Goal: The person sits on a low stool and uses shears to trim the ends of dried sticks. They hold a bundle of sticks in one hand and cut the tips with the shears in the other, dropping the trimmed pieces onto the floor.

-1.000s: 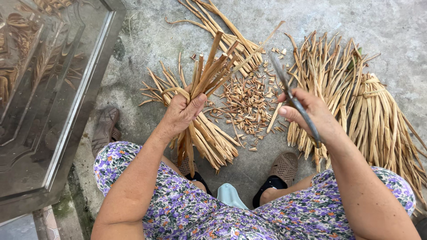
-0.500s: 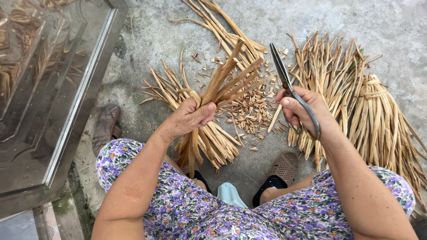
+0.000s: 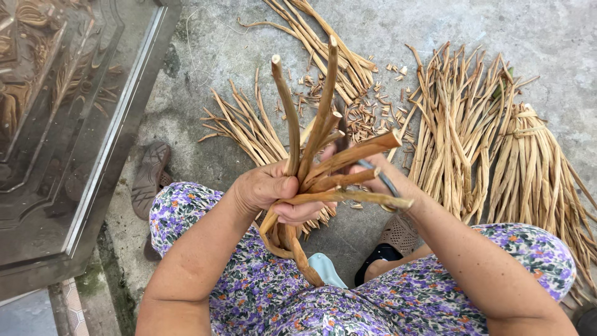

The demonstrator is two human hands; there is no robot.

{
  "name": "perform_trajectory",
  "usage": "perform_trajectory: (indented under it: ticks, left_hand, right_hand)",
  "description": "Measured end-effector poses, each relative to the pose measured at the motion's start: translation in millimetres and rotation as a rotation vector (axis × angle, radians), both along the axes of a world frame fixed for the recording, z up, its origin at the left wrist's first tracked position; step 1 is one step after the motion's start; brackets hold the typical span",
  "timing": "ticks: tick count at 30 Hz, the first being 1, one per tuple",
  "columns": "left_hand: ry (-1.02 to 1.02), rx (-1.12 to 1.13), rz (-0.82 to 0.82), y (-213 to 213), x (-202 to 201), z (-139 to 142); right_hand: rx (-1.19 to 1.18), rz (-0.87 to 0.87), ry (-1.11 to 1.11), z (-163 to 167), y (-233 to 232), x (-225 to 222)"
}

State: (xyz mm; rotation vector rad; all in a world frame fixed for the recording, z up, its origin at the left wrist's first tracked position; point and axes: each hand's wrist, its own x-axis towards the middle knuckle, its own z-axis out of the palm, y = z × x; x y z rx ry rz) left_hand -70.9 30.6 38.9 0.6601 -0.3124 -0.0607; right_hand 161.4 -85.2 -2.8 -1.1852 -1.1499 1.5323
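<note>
Head view: left hand (image 3: 268, 188) clamps stalks (image 3: 320, 149) fanned upright, ends exposed; right hand (image 3: 379, 180) wraps scissors (image 3: 384, 180), steadying them.

Left hand (image 3: 267, 190) is lifting the bunch of dried stalks (image 3: 320, 155) off the ground, up toward the cam. Right hand (image 3: 379, 180) w/ the blade (image 3: 379, 177) is moving in behind the bunch, now touching it.
</note>
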Motion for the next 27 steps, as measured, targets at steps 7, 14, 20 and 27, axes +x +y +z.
perform_trajectory:
  ticks: [7, 14, 20, 27]
  left_hand:
    - [0.037, -0.001, 0.047, 11.2, -6.3, -12.5]
    - [0.068, -0.01, 0.047, 10.2, -4.8, -21.4]
    - [0.087, 0.034, 0.092, 12.2, 0.1, -20.2]
    - [0.14, 0.371, 0.695, 18.7, 25.8, -1.9]
  right_hand:
    - [0.231, -0.293, -0.07, 13.1, 5.9, 24.1]
    - [0.277, -0.333, -0.189, 8.3, 0.3, 33.0]
    - [0.079, -0.34, 0.188, 8.6, 0.2, 34.2]
    - [0.153, -0.375, 0.066, 26.3, 2.5, 23.4]
